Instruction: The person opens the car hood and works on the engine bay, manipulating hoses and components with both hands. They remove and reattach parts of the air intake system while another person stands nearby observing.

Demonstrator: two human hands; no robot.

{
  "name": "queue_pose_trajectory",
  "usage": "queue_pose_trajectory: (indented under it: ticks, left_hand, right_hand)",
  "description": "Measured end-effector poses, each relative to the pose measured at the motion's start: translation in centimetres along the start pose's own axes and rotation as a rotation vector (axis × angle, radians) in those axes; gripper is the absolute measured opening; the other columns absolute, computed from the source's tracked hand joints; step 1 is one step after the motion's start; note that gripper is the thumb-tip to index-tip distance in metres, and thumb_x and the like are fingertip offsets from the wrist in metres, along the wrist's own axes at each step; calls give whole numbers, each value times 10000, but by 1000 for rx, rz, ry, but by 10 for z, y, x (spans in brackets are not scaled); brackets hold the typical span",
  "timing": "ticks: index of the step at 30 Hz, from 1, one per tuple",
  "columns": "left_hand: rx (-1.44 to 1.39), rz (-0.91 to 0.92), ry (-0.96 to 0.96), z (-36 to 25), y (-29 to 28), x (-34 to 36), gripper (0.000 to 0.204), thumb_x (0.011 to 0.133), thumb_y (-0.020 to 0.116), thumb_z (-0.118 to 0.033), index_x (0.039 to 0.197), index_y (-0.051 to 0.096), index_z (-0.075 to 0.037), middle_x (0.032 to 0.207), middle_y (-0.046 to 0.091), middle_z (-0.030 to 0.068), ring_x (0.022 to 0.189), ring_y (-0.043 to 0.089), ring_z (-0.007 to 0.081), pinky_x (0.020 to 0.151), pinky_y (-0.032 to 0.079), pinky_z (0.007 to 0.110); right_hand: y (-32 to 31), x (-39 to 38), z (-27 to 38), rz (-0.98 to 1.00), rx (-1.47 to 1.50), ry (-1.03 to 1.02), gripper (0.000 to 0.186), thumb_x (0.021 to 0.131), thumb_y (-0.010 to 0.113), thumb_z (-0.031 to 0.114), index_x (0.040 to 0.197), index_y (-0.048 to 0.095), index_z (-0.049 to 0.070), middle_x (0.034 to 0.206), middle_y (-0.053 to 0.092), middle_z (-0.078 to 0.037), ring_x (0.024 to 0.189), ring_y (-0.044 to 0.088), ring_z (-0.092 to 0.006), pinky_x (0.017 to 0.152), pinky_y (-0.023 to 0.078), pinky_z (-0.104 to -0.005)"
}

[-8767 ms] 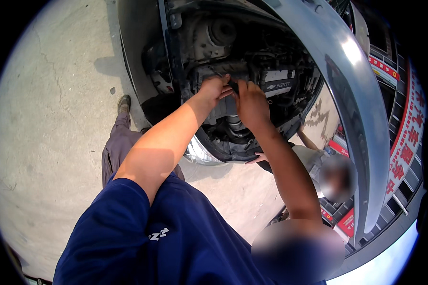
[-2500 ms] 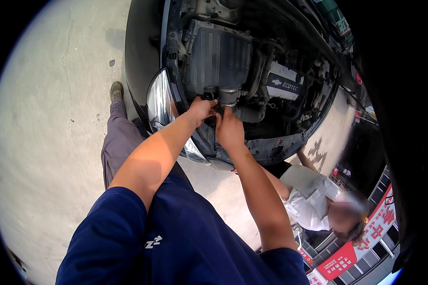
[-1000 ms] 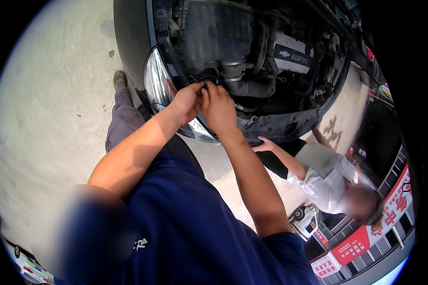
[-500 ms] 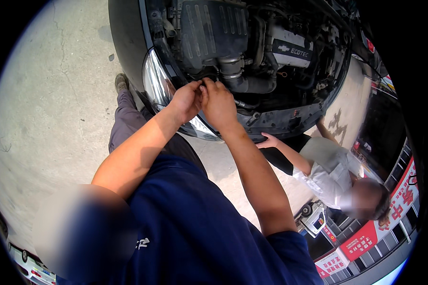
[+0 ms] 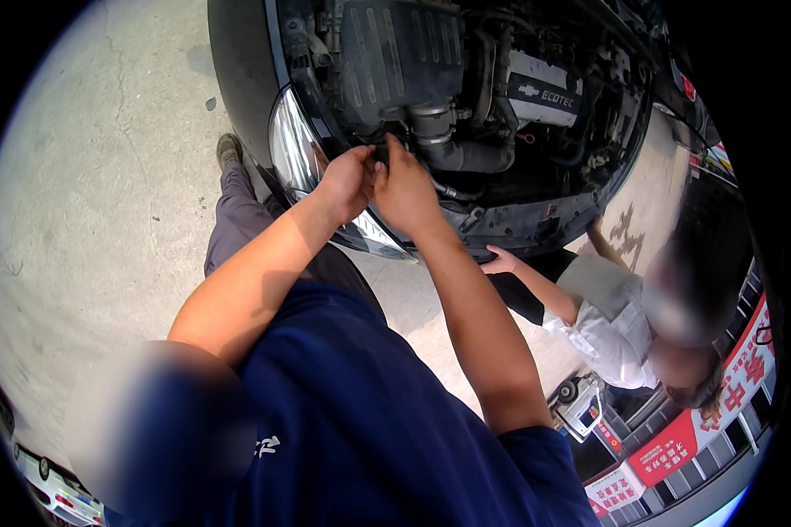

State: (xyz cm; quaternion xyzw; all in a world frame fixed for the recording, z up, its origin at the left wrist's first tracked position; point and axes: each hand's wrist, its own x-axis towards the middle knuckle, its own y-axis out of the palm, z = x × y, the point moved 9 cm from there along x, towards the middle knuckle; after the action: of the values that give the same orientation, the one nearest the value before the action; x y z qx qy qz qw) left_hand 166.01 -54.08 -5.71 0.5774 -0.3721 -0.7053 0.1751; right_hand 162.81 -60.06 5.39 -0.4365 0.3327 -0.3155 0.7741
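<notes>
Both hands meet over the front edge of a car's engine bay, just behind the headlight (image 5: 292,140). My left hand (image 5: 349,186) is closed, its thumb and fingers pinching a small dark part (image 5: 380,155) whose kind I cannot make out. Against the same part rests my right hand (image 5: 406,191), thumb on the near side and index finger stretched forward along it. Beyond the fingertips lie the black ribbed air filter box (image 5: 397,66) and the intake hose (image 5: 466,157) with its metal clamp (image 5: 431,126). My fingers partly cover the small part.
A silver and black engine cover (image 5: 543,90) lies farther right, with a dipstick ring (image 5: 526,138) near it. The front panel (image 5: 518,224) borders the bay. At its right a person in a white top (image 5: 611,338) keeps a hand (image 5: 501,261) on the car's front edge.
My right index finger has straightened and reaches farther forward, exposing more of the small dark part. My left hand keeps its pinch. The car has shifted slightly rightward in view.
</notes>
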Motion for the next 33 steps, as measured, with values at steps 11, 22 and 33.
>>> queue_pose_trajectory:
  ticks: [11,22,33]
  left_hand:
    - [1949,-91,1072,-84,50,-94,292,871,659,20,1161,666,-19,1055,687,112,1047,684,342,910,529,417]
    - [2434,303,890,-81,52,-21,302,892,684,-269,1141,739,-106,1079,760,109,1092,701,338,1027,491,462]
    - [2587,199,786,-70,61,-18,228,953,673,-321,1068,720,-130,1013,789,104,1062,741,282,1051,466,422]
  right_hand:
    - [24,-11,-32,22,114,376,739,1163,415,539,868,753,-49,902,745,-337,897,726,-548,830,572,-621]
    - [-6,-11,21,12,17,230,609,1108,582,478,1405,558,-53,1087,746,-320,986,749,-498,880,602,-554]
    - [3,-15,-9,-149,6,368,607,1163,467,390,772,706,-9,779,725,-305,833,753,-487,749,611,-573]
